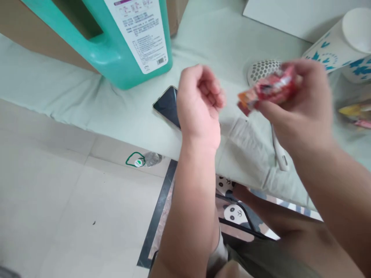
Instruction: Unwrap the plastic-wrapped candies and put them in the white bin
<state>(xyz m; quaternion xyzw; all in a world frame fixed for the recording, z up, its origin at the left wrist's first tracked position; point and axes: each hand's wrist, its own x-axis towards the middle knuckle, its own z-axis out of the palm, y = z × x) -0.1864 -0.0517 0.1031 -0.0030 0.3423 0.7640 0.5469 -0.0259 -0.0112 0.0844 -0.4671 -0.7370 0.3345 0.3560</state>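
Observation:
My right hand [310, 104] grips a crinkled red snack packet [275, 87] with an orange end, blurred by motion, above the pale green cloth. My left hand [201, 96] hovers left of the packet, apart from it, its fingers curled inward with nothing visible in them. Under the left hand lies a dark-screened phone [168, 106], partly covered by the wrist. A white perforated skimmer [261, 71] rests on the cloth behind the packet; its handle [279, 152] shows below the right hand.
A large turquoise jug [116, 58] stands at the back left before a cardboard box [58, 46]. Patterned paper cups [333, 44] are at the right, near a blurred yellow packet [356, 114]. A clear plastic bottle [152, 159] lies on the tiled floor [58, 193].

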